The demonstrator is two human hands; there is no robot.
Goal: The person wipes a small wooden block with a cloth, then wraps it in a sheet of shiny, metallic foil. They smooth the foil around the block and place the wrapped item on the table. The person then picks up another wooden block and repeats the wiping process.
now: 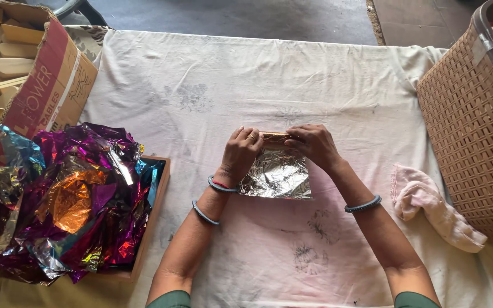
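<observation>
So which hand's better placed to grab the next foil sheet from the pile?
Probably left. The left hand sits on the side of the foil pile; the right hand, also on the silver foil, would have to cross over.

Crinkled glossy silver foil sheet (276, 177); matt, stained white cloth (258, 85); woven plastic basket (475, 131).

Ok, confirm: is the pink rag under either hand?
No, the pink rag lies apart, right of both hands, which hold the foil.
</observation>
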